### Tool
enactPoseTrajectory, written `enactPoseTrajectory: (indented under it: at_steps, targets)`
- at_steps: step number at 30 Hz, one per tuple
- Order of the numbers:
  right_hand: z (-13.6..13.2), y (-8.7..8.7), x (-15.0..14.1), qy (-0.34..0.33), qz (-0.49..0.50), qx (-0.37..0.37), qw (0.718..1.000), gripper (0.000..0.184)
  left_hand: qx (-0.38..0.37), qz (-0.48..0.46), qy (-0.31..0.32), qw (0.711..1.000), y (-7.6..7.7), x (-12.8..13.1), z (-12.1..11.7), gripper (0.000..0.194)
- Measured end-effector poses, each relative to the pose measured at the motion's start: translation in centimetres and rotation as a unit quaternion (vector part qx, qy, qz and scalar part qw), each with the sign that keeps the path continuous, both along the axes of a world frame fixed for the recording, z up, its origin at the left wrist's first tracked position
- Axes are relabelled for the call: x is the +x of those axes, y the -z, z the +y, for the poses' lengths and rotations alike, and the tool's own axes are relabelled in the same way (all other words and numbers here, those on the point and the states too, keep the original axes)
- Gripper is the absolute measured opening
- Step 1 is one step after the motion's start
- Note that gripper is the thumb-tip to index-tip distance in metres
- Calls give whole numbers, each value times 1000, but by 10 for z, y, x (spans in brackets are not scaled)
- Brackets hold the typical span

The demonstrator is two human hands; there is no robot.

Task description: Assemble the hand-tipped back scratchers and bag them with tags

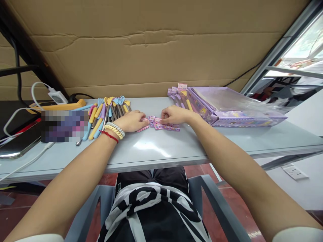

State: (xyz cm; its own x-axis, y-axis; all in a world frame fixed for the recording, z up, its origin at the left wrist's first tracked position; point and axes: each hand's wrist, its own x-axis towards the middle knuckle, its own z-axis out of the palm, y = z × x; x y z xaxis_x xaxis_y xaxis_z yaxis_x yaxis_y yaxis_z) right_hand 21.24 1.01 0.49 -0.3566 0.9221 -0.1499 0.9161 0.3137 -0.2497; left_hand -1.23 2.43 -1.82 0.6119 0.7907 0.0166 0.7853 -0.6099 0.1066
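Observation:
My left hand [131,121] rests on the grey table with its fingers curled over a pink printed card [144,127]. Just to its right, my right hand [174,115] pinches a card from a small spread of pink printed cards [168,127]. Left of my hands lies a pile of back scratchers [101,116] with yellow, blue and purple handles and claw-shaped heads. Beyond my right hand, a few more back scratchers [186,100] have pink cards at their tops and lean near a purple box.
The purple printed box [242,120] with a clear film top occupies the table's right side. At the left are a black device [21,144], a white charger [58,96] with cables, and a yellow power strip [60,105]. A cardboard panel [151,60] stands behind the table [151,151].

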Motion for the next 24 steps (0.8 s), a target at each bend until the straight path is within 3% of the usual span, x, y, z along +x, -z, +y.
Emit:
enactPoseTrajectory:
  at_steps: [6, 9, 13, 18, 21, 24]
  targets:
    - [-1, 1, -1, -6, 6, -6, 1000, 20, -2, 18, -6, 1000, -3, 1, -2, 58]
    - [0, -4, 8, 11, 0, 41, 999, 20, -2, 32, -5, 999, -5, 1, -3, 58]
    - [-1, -20, 34, 128, 35, 156, 979, 17, -11, 37, -1, 999, -6, 0, -2, 58]
    - [-3, -37, 78, 326, 52, 273, 904, 15, -13, 27, 2, 1000, -3, -2, -1, 57]
    - [-3, -40, 107, 430, 55, 291, 853, 25, -15, 25, 1, 1000, -3, -2, -2, 56]
    - [-2, -40, 130, 478, 22, 229, 848, 30, -17, 23, -2, 1000, -5, -1, -4, 53]
